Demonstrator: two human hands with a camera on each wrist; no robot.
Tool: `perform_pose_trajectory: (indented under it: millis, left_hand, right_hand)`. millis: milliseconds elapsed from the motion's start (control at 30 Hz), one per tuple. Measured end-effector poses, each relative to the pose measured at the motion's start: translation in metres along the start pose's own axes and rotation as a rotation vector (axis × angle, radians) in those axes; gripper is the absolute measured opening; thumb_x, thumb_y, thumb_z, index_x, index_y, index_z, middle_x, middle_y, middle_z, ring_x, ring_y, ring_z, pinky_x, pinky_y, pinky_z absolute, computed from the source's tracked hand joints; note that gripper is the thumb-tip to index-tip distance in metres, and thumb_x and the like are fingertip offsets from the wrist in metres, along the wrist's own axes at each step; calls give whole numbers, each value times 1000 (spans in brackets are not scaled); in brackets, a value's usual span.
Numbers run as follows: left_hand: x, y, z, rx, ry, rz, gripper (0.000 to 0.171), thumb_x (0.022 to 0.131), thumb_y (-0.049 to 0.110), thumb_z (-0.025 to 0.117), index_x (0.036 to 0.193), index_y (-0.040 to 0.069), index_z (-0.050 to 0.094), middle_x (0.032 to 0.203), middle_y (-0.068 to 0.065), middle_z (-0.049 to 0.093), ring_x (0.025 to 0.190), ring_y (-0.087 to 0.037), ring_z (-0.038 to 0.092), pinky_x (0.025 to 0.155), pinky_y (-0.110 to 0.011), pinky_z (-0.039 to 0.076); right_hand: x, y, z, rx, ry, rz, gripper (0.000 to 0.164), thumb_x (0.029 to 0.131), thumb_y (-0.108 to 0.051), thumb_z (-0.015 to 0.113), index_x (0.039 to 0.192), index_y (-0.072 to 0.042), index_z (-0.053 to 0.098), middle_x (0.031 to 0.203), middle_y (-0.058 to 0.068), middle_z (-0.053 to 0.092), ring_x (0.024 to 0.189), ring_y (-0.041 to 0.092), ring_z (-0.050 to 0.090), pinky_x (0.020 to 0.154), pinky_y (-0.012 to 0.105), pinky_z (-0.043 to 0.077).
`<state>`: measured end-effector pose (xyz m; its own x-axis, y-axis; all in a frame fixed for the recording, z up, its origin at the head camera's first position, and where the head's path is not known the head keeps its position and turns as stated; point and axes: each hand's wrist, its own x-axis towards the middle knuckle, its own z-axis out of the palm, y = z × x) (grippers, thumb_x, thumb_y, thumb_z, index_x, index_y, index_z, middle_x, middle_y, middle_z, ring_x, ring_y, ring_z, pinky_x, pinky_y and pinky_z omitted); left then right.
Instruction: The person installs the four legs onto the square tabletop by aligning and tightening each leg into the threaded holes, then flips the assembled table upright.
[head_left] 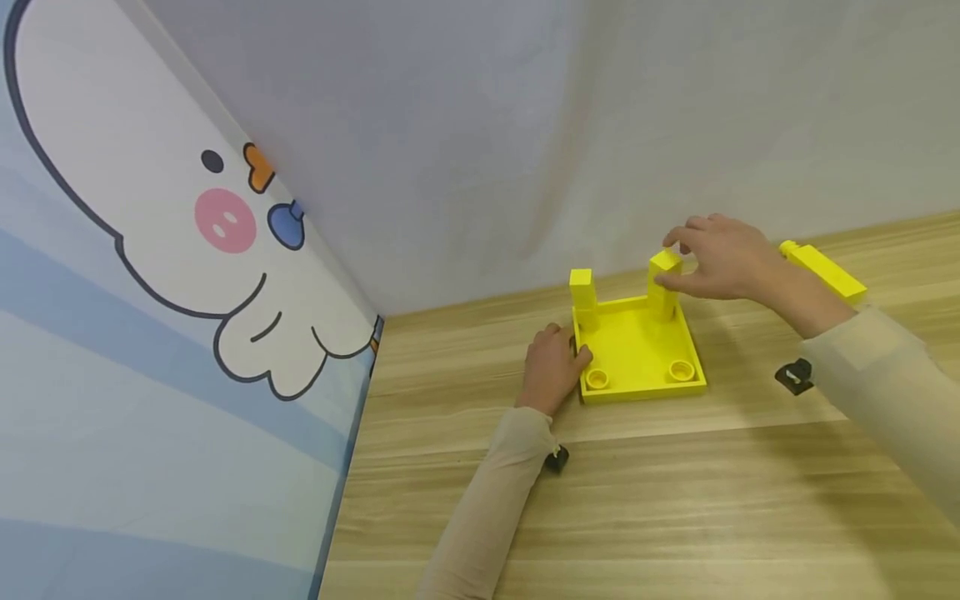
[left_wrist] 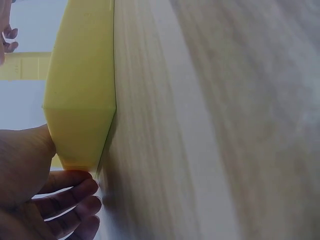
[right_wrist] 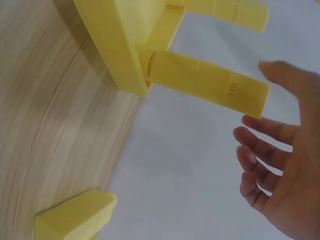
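A shallow yellow square base (head_left: pixel 637 346) with a raised rim lies on the wooden table. Two round sockets show at its near corners, and upright square posts stand at the far left (head_left: pixel 582 292) and far right (head_left: pixel 663 283). My left hand (head_left: pixel 551 367) grips the base's left rim, its thumb over the edge and fingers along the outside. Around the top of the far right post, my right hand (head_left: pixel 723 257) has its thumb and fingers spread. In the right wrist view the thumb (right_wrist: pixel 280 75) is apart from this post, marked 118 (right_wrist: pixel 210 85); index contact is unclear.
Another yellow post (head_left: pixel 827 272) with a round peg lies on the table to the right. Small black pieces lie near the right sleeve (head_left: pixel 795 377) and left cuff (head_left: pixel 557 459). A pale wall (head_left: pixel 465 167) rises behind; a cartoon-printed panel (head_left: pixel 150 208) stands left.
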<state>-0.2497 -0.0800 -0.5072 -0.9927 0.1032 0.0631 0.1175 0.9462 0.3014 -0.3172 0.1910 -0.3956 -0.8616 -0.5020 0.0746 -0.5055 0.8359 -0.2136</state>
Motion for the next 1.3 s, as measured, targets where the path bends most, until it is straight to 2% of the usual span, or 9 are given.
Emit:
perform_pose_trajectory:
  millis: [67, 133, 433, 767, 833, 933, 1067, 1200, 1300]
  left_hand:
    - [0, 0, 0, 0, 3, 0, 33, 99, 33, 58, 114, 6, 71, 108, -7, 66, 97, -24, 60, 84, -39, 51]
    - [0, 0, 0, -1, 4, 1, 33, 99, 33, 58, 113, 6, 71, 108, -7, 66, 96, -23, 60, 83, -38, 51]
    - [-1, -1, 1, -10, -8, 8, 36, 99, 33, 57, 118, 6, 71, 109, -7, 66, 97, -24, 60, 83, -38, 50]
    - [0, 0, 2, -13, -4, -1, 34, 99, 34, 57, 117, 8, 72, 107, -6, 66, 96, -23, 59, 81, -36, 49]
    - [0, -1, 2, -12, -5, -2, 34, 99, 33, 57, 117, 8, 72, 107, -6, 66, 96, -23, 59, 81, -36, 49]
    - [-1, -1, 1, -15, -9, -2, 35, 99, 33, 57, 118, 7, 71, 109, -6, 66, 97, -23, 60, 82, -37, 49]
    - [-1, -2, 2, -21, -5, -3, 37, 99, 33, 57, 120, 7, 71, 110, -7, 66, 98, -24, 60, 84, -38, 50]
    - [0, -3, 4, -20, 2, -2, 36, 99, 33, 57, 118, 6, 72, 109, -7, 66, 97, -24, 59, 84, -38, 50]
    - [0, -3, 4, -16, 5, 0, 34, 98, 33, 57, 114, 7, 72, 108, -7, 66, 96, -24, 59, 83, -38, 50]
  right_hand:
    - [0, 1, 0, -3, -19, -12, 58, 93, -43, 64, 141, -10, 57, 127, 19, 63, 109, 37, 59, 91, 58, 49]
    - [1, 1, 1, -6, -30, -32, 58, 93, -37, 63, 144, -12, 55, 132, 20, 60, 113, 40, 57, 93, 60, 48]
    - [-1, 3, 4, 14, -9, -45, 46, 95, -33, 61, 135, -9, 63, 133, 19, 61, 119, 43, 56, 97, 62, 46]
    - [-1, 2, 5, -3, 38, -5, 45, 94, -41, 67, 116, -3, 68, 114, 17, 69, 104, 37, 61, 91, 56, 50]
    - [-1, 2, 5, -10, 39, 1, 48, 94, -44, 67, 120, -4, 68, 116, 18, 69, 105, 39, 61, 92, 58, 49]
    - [-2, 2, 5, -23, 22, -11, 53, 94, -43, 65, 134, -8, 62, 125, 21, 66, 109, 42, 61, 93, 61, 48]
    - [-2, 2, 3, -38, -15, -40, 57, 93, -32, 60, 147, -14, 53, 135, 22, 60, 113, 45, 59, 94, 64, 47]
    - [-2, 0, 2, -31, -14, -49, 52, 93, -25, 59, 143, -13, 56, 135, 22, 60, 115, 45, 57, 95, 64, 47]
    - [-3, 0, 3, -12, -6, -43, 47, 94, -27, 60, 138, -11, 60, 134, 21, 60, 118, 45, 56, 97, 64, 46]
